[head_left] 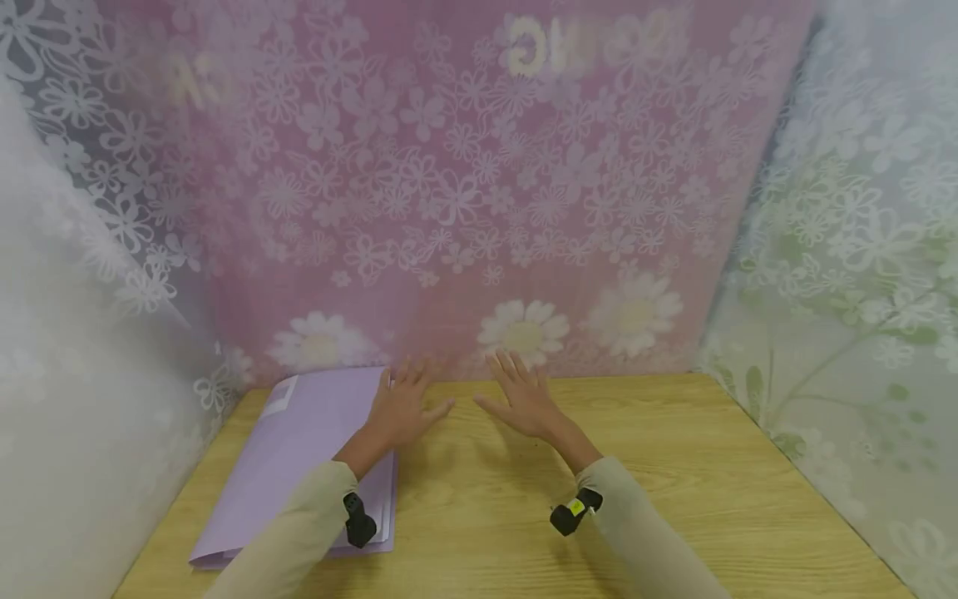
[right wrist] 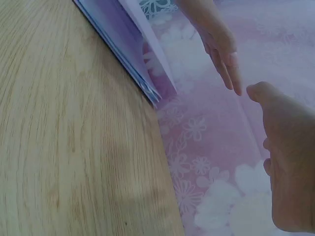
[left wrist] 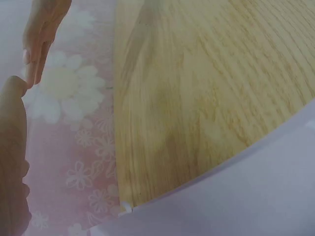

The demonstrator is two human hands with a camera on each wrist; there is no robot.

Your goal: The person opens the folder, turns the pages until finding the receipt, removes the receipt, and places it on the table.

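Both hands reach forward over the table with fingers straight and thumbs pointing toward each other. The left hand (head_left: 400, 412) overlaps the right edge of a purple folder (head_left: 314, 449) in the head view and holds nothing. The right hand (head_left: 524, 403) is over bare wood to the right of the folder, also holding nothing. Lying at the left of the table, the folder has a white label (head_left: 280, 395) near its far left corner. Its cover stands slightly raised over papers or sleeves (right wrist: 118, 59), seen in the right wrist view.
The wood-grain table (head_left: 674, 466) meets a pink flowered backdrop (head_left: 464, 208) at its far edge. Pale flowered curtains hang at the left (head_left: 90, 374) and right (head_left: 853, 316). A small black camera (head_left: 359, 520) sits on the left wrist, another camera (head_left: 575, 512) on the right.
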